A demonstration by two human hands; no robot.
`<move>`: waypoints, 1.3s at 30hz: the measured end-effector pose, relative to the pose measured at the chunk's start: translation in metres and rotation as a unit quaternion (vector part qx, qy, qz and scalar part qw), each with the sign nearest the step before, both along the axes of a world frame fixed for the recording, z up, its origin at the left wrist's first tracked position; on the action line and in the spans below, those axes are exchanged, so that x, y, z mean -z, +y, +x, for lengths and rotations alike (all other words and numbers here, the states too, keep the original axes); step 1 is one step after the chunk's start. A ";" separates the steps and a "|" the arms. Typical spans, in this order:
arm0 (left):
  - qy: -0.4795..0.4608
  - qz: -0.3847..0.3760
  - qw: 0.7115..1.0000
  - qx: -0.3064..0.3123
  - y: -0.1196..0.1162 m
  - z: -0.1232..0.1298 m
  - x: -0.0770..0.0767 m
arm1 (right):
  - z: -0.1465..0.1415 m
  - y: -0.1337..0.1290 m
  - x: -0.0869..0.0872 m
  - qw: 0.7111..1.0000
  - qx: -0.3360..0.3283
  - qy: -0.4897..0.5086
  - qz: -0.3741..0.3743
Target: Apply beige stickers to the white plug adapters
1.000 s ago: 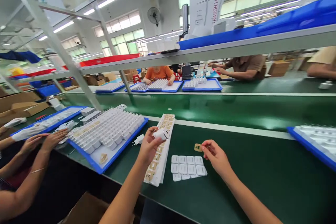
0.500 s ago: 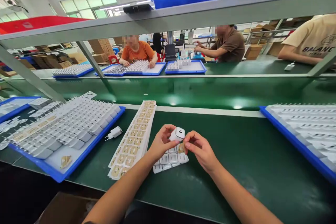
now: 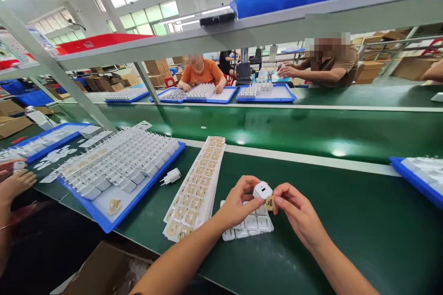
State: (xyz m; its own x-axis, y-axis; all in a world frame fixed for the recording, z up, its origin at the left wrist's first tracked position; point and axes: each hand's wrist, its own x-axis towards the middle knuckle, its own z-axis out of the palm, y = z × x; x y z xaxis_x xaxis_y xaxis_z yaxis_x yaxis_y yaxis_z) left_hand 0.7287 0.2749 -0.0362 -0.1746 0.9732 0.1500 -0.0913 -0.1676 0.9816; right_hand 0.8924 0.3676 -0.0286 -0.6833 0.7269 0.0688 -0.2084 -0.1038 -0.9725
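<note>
Fingers of my left hand (image 3: 245,198) are closed round a white plug-in charger (image 3: 262,190), its face with a dark port slot turned up toward me. Beside it, my right hand (image 3: 297,207) pinches a small tan sticker (image 3: 270,203) with a cut-out, close to the charger's edge. Below both hands lies a sheet of white rounded-square pieces (image 3: 252,224), partly covered by my left hand. Left of it are long strips of tan stickers (image 3: 197,179) on white backing. Another white charger with prongs (image 3: 172,176) lies on its side by the strips.
A blue tray (image 3: 138,200) packed with white chargers stands at the left, a crumpled tan scrap (image 3: 114,206) in its corner. Another blue tray (image 3: 408,170) is at the right. A co-worker's hand (image 3: 19,184) shows at the far left. A shelf beam (image 3: 221,37) crosses overhead.
The view has swung left, so the scene sits further right and the co-worker's hand shows at left. The tan sticker in my right hand is now plainly visible beside the charger.
</note>
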 end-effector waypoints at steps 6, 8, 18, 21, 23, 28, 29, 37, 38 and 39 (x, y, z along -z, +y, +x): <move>0.137 0.012 0.988 -0.072 -0.004 -0.001 0.001 | -0.001 -0.003 -0.004 1.000 0.021 -0.013 0.015; 0.182 0.033 0.979 -0.083 -0.005 -0.001 0.000 | -0.001 -0.004 -0.008 0.999 0.043 -0.018 0.029; 0.324 0.099 0.932 -0.130 -0.005 0.001 -0.001 | -0.001 -0.007 -0.004 0.992 0.071 -0.049 0.091; 0.332 0.101 0.929 -0.132 -0.005 0.001 -0.001 | 0.000 -0.008 -0.004 0.989 0.076 -0.065 0.111; 0.335 0.102 0.927 -0.133 -0.005 0.000 -0.001 | 0.000 -0.009 -0.006 0.986 0.077 -0.075 0.127; 0.338 0.103 0.926 -0.131 -0.005 0.000 -0.001 | -0.001 -0.010 -0.007 0.984 0.081 -0.075 0.143; 0.336 0.103 0.927 -0.131 -0.006 0.000 -0.001 | -0.001 -0.010 -0.006 0.984 0.082 -0.073 0.141; 0.331 0.093 0.931 -0.124 -0.006 -0.001 0.000 | 0.003 -0.003 -0.011 0.989 0.107 -0.050 0.090; 0.327 0.090 0.932 -0.124 -0.006 -0.001 0.001 | 0.003 -0.002 -0.011 0.989 0.115 -0.046 0.081; 0.323 0.085 0.935 -0.123 -0.007 -0.001 0.001 | 0.004 -0.001 -0.012 0.989 0.117 -0.043 0.077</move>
